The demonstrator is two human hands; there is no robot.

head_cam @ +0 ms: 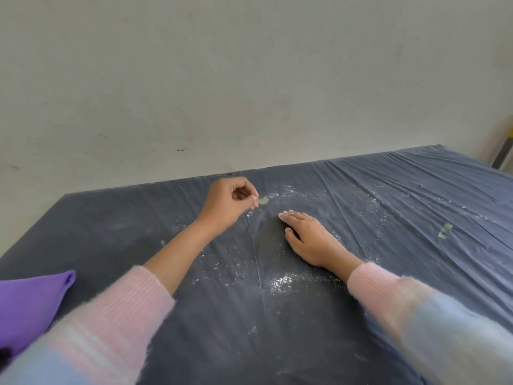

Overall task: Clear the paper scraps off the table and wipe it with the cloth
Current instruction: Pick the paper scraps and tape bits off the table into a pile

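Head view: left hand [230, 200] pinches a pale paper scrap [263, 200] at the far table [416, 273]; right hand [308, 236] lies flat, fingers together. Another scrap [445, 230] lies right; purple cloth [30, 304] near left.

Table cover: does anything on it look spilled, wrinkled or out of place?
Yes. White powder is spilled across the middle of the plastic cover, which lies wrinkled. One paper scrap lies loose at the right. Another scrap is at the left hand fingers; the right hand presses flat.
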